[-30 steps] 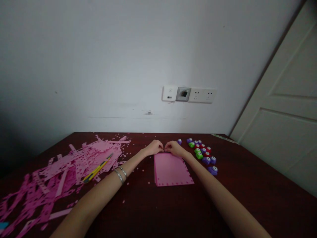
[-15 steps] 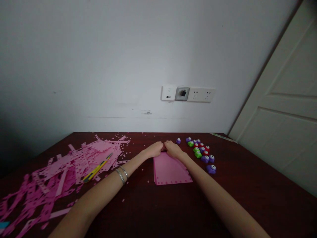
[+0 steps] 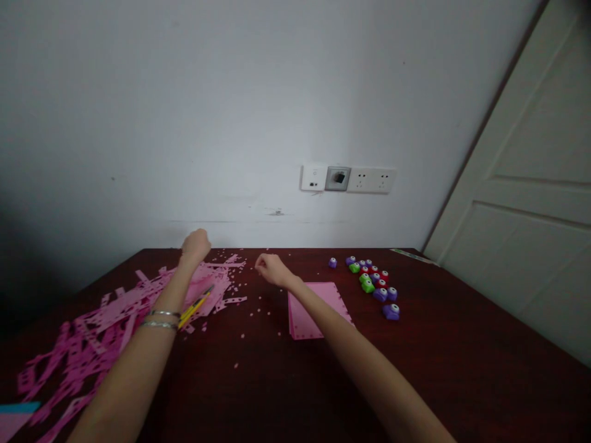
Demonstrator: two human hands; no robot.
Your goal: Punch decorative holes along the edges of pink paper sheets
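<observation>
My left hand (image 3: 196, 245) is raised above the far side of the pink paper scraps (image 3: 113, 314), its fingers curled and turned away, so anything inside is hidden. Closer to the middle, my right hand (image 3: 273, 269) has its fingers bent together over the table; what they hold, if anything, cannot be made out. Under my right forearm lies a stack of pink paper sheets (image 3: 302, 317) with small punched holes along the edges. A yellow utility knife (image 3: 196, 307) rests on the scraps beside my left forearm.
To the right lie several small craft punches (image 3: 367, 285) in purple, green and red. Tiny pink bits (image 3: 242, 336) are scattered over the dark table (image 3: 286, 394). A narrow strip (image 3: 413, 256) lies by the wall, and a blue-edged item (image 3: 21, 408) sits at lower left.
Both hands have come apart and left the top edge of the pink sheets. My left hand moved left over the scraps, and my right hand moved a shorter way left.
</observation>
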